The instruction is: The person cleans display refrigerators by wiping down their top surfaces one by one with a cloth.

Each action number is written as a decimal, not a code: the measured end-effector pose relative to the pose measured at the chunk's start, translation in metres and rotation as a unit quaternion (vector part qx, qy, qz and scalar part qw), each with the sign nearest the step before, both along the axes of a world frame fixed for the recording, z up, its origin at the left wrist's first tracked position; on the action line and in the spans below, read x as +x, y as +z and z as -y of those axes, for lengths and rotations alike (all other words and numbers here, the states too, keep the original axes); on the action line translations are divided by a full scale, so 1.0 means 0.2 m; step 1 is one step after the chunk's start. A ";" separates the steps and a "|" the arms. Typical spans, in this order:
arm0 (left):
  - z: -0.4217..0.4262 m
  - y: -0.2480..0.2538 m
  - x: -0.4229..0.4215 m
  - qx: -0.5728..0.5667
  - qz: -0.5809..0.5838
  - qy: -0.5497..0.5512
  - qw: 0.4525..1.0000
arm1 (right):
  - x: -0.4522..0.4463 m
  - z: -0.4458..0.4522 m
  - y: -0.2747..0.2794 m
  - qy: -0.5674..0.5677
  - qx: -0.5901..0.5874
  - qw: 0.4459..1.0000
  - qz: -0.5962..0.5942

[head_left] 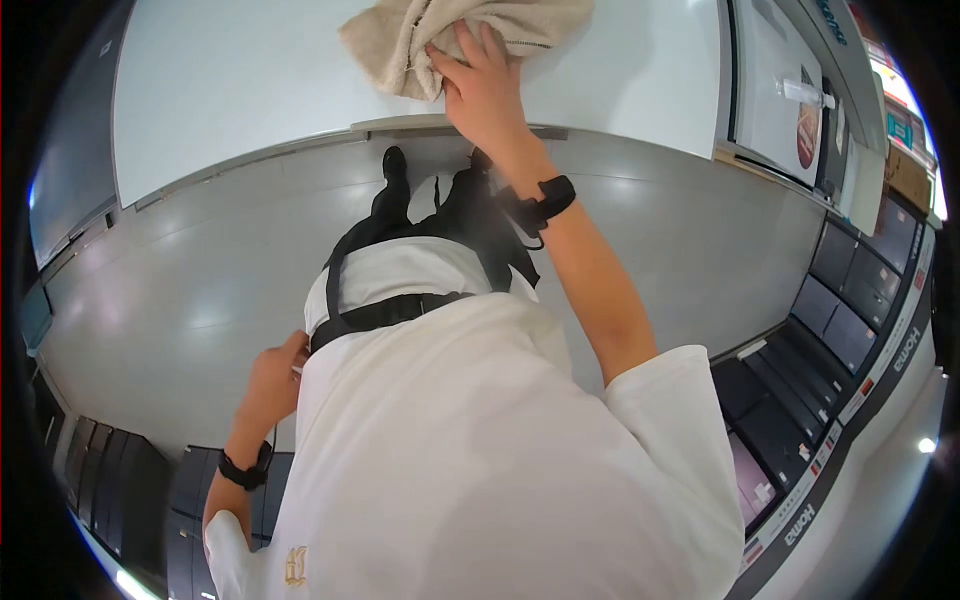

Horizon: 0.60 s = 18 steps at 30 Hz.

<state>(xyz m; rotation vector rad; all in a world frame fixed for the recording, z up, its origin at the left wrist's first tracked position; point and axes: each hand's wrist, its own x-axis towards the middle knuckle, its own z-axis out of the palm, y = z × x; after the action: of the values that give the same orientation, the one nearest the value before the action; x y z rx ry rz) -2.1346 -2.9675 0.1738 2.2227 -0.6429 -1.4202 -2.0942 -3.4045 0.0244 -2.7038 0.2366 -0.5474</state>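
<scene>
My right hand [488, 92] presses on a crumpled beige towel [390, 45], its fingers and thumb dug into the folds. The towel lies on a white flat surface [240, 85], near the edge closest to me. By the side of my waist, my left hand [272, 385] is closed with its fingers curled against my shirt and belt. A small whitish bit shows at its fingertips, too small to name. Each wrist wears a black strap.
A white appliance [778, 100] with a clear plastic piece on it stands at the right. Dark panelled fronts [790, 400] line the lower right under a Homa-branded strip [895, 350]. More dark cabinets [115, 490] stand at lower left. Grey floor [180, 280] lies around my legs.
</scene>
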 end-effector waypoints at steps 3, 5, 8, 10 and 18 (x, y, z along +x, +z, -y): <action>0.04 0.07 0.11 -0.011 0.030 0.007 0.999 | 0.00 -0.03 -0.01 -0.007 -0.001 1.000 0.008; 0.07 0.13 0.14 -0.011 0.030 -0.076 0.997 | -0.02 -0.04 -0.02 -0.013 0.001 1.000 0.004; 0.13 0.23 0.21 -0.033 0.033 -0.163 0.986 | -0.01 -0.03 -0.02 -0.021 0.006 1.000 -0.001; 0.15 0.25 0.26 -0.068 0.033 -0.178 0.981 | -0.02 -0.03 -0.01 -0.023 0.013 1.000 -0.001; 0.73 0.02 0.76 -0.244 0.362 0.019 0.899 | -0.02 -0.08 0.01 -0.041 0.025 0.999 -0.018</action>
<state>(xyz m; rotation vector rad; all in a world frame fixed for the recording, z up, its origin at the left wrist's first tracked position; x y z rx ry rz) -1.9822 -3.1133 0.1778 2.2634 -1.0409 -0.2892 -2.0975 -3.3886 0.0257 -2.6661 0.3676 -0.5091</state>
